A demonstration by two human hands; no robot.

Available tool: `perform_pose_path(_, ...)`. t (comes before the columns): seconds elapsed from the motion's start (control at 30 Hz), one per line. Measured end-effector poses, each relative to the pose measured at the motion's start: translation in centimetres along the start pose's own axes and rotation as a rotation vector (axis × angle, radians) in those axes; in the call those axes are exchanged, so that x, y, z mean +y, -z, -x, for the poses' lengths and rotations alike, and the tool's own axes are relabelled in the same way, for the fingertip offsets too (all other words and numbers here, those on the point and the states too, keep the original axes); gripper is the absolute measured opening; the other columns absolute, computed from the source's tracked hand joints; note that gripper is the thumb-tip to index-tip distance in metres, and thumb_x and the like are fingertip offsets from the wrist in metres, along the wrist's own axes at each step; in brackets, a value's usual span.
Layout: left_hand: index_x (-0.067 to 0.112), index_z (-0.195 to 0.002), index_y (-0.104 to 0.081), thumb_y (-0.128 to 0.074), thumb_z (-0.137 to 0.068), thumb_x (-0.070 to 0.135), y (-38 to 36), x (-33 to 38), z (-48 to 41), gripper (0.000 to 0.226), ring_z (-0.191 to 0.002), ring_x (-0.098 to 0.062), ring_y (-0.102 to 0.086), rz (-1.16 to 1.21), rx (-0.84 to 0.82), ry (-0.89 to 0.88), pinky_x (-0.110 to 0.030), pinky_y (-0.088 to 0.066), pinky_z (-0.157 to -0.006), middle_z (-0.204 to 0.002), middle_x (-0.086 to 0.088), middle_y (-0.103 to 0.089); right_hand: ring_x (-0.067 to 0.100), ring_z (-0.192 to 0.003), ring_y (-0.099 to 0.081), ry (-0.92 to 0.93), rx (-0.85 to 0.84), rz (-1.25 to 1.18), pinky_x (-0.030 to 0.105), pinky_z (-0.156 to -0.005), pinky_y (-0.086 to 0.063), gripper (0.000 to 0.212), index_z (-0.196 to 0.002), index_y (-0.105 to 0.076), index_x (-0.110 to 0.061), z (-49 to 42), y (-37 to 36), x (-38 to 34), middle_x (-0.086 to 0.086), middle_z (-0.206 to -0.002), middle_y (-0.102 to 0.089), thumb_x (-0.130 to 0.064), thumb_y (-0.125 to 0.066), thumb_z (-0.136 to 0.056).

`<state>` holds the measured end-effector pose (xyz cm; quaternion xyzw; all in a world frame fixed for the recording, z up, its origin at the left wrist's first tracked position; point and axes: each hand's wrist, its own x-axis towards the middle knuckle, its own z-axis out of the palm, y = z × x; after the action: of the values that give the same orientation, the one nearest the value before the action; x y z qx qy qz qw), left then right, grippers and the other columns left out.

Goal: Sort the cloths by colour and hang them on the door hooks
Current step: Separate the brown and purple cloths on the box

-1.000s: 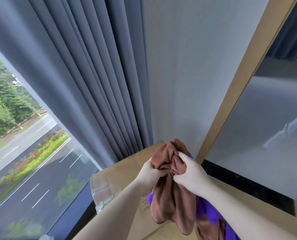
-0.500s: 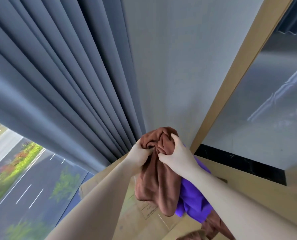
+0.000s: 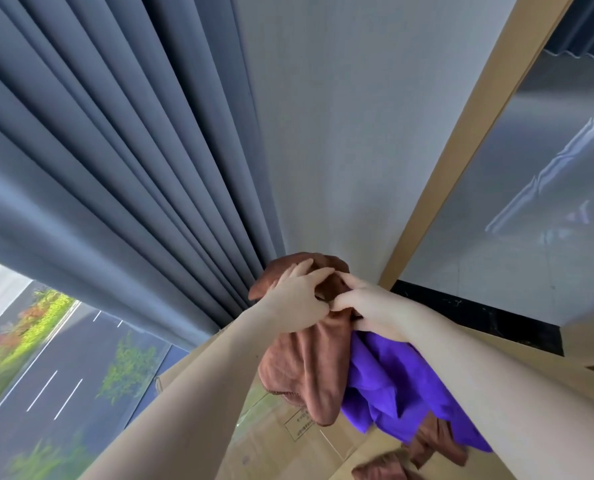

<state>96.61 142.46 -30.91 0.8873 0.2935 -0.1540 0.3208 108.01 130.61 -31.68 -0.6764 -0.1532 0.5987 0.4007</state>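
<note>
Left hand [image 3: 295, 301]: fingers curled over the bunched top of the brown cloth [image 3: 306, 368].
Right hand [image 3: 375, 308]: pinches a fold of it.
Brown cloth: held up at the wall [image 3: 340, 133].
Purple cloth [image 3: 392, 386]: hangs under the right wrist.
Cardboard box [image 3: 274, 445]: print unreadable.

grey pleated curtain [image 3: 115, 150] | pale wall [image 3: 340, 133] | window [image 3: 46, 375]: daylight, road | tan wooden frame [image 3: 470, 133]

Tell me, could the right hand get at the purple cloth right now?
Probably, but not freely: the purple cloth hangs just below the right hand with nothing between, yet that hand is pinching the brown cloth.
</note>
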Motion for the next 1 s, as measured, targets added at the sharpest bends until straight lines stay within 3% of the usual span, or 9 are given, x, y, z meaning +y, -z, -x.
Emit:
perform_pose_path(0.07, 0.041, -0.159, -0.024, -0.065, -0.089, 0.033, -0.4, 0.3, -0.2, 0.082, -0.156, -0.025, -0.01, -0.049, -0.112, -0.031, -0.041, -0.015, -0.126, -0.167, 0.0, -0.014, 0.014, -0.112, -0.067, -0.011, 0.013, 0.216, 0.036, -0.096, -0.056, 0.063, -0.139, -0.053, -0.039, 0.5, 1.1, -0.3, -0.007, -0.124, -0.069, -0.003, -0.068, -0.09)
perform_pose_path(0.17, 0.042, -0.161, -0.018, -0.075, -0.087, 0.043, -1.5, -0.3, -1.2, 0.093, -0.153, -0.03, -0.017, -0.221, -0.168, -0.051, -0.045, -0.027, -0.122, -0.164, -0.004, -0.019, 0.02, -0.123, -0.054, 0.016, 0.133, 0.74, 0.03, -0.103, -0.045, 0.085, -0.154, -0.039, -0.039, 1.1, 2.3, 0.1, 0.0, -0.134, -0.049, -0.033, -0.083, -0.081)
perform_pose_path(0.23, 0.043, -0.16, -0.019, -0.078, -0.084, 0.043, -2.2, -0.8, -1.7, 0.096, -0.15, -0.029, -0.025, -0.278, -0.147, -0.055, -0.046, -0.035, -0.117, -0.159, -0.002, -0.026, 0.029, -0.131, -0.047, 0.024, 0.208, 0.863, 0.031, -0.108, -0.04, 0.092, -0.156, -0.034, -0.039, 1.1, 2.2, 0.7, 0.007, -0.135, -0.038, -0.042, -0.083, -0.079)
perform_pose_path(0.37, 0.043, -0.159, -0.021, -0.081, -0.083, 0.038, -3.6, -1.2, -2.0, 0.098, -0.145, -0.03, -0.03, -0.342, -0.13, -0.05, -0.044, -0.037, -0.116, -0.155, -0.002, -0.031, 0.032, -0.136, -0.048, 0.025, 0.211, 0.825, 0.036, -0.112, -0.04, 0.095, -0.159, -0.027, -0.039, 0.4, 1.1, 3.1, 0.013, -0.149, -0.041, -0.039, -0.081, -0.081)
perform_pose_path(0.67, 0.046, -0.16, -0.006, -0.067, -0.096, 0.039, -5.4, -2.0, -1.0, 0.088, -0.157, -0.034, 0.0, -0.423, -0.111, -0.017, -0.052, -0.032, -0.12, -0.167, -0.001, -0.008, 0.033, -0.13, -0.053, 0.103, 0.354, 0.76, 0.039, -0.111, -0.043, 0.085, -0.161, -0.021, -0.033, -0.4, -1.3, 6.2, 0.016, -0.145, -0.044, -0.03, -0.072, -0.093)
perform_pose_path(0.83, 0.047, -0.159, -0.013, -0.072, -0.091, 0.043, -3.7, -0.8, -1.0, 0.09, -0.154, -0.028, -0.012, -0.471, -0.081, -0.033, -0.051, -0.037, -0.115, -0.164, 0.001, -0.015, 0.032, -0.135, -0.047, 0.063, 0.345, 0.516, 0.035, -0.111, -0.039, 0.089, -0.161, -0.021, -0.022, 0.1, -0.9, 5.3, 0.016, -0.151, -0.039, -0.023, -0.075, -0.09)
perform_pose_path(1.0, 0.047, -0.158, -0.016, -0.074, -0.09, 0.035, -3.2, -0.4, -0.3, 0.09, -0.151, -0.026, -0.02, -0.506, -0.085, -0.015, -0.051, -0.038, -0.113, -0.162, 0.0, -0.019, 0.028, -0.13, -0.051, 0.035, 0.321, 0.394, 0.027, -0.096, -0.043, 0.094, -0.16, -0.02, -0.021, 0.7, -2.2, 5.2, 0.011, -0.148, -0.045, -0.026, -0.078, -0.086)
